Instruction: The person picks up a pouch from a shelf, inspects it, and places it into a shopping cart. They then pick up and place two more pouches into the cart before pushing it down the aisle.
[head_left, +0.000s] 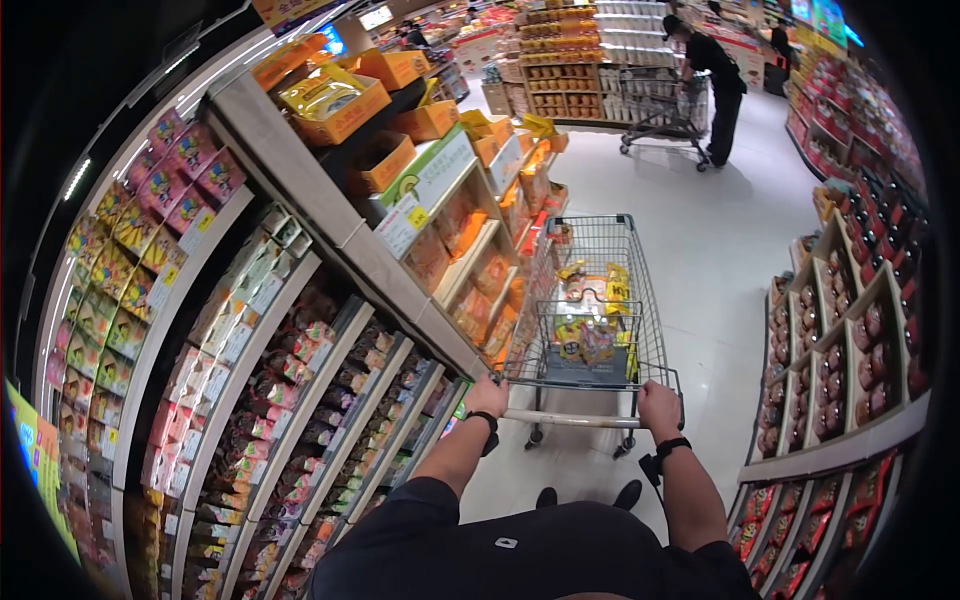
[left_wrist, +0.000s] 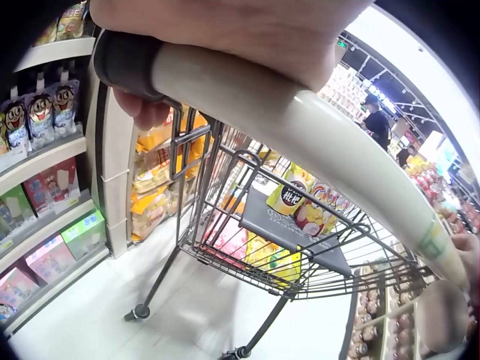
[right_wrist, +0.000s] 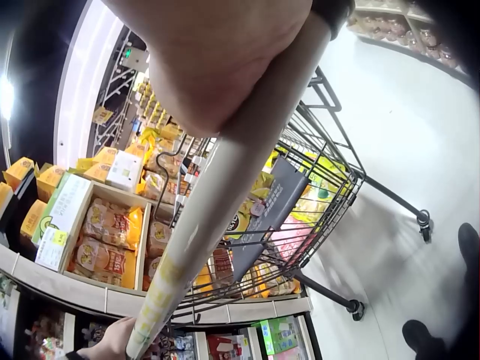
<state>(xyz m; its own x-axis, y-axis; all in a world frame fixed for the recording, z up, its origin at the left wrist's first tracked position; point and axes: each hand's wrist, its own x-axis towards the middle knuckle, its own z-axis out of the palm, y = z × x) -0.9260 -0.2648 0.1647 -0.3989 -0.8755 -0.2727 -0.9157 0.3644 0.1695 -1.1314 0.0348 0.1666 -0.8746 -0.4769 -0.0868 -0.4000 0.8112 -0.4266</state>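
A wire shopping cart [head_left: 640,290] stands in front of me, with several bagged snacks [head_left: 590,335] in its basket. My left hand [head_left: 487,397] grips the left end of its pale push handle [head_left: 565,419]. At the opposite end my right hand [head_left: 659,408] holds the same handle. From close up in the left wrist view, the left hand [left_wrist: 232,30] lies over the bar, with fingertips showing beneath it. The right wrist view has the right hand [right_wrist: 225,60] wrapped over the bar, its fingers mostly hidden. A grey flap [left_wrist: 292,232] spans the basket below the handle.
Tall shelves of packaged goods [head_left: 270,400] line the left side, close to the cart. A display of orange-packed food [head_left: 470,290] borders the cart's left. On the right are bins of round packs [head_left: 835,340]. Ahead, a person in black [head_left: 715,85] leans over another cart [head_left: 665,105].
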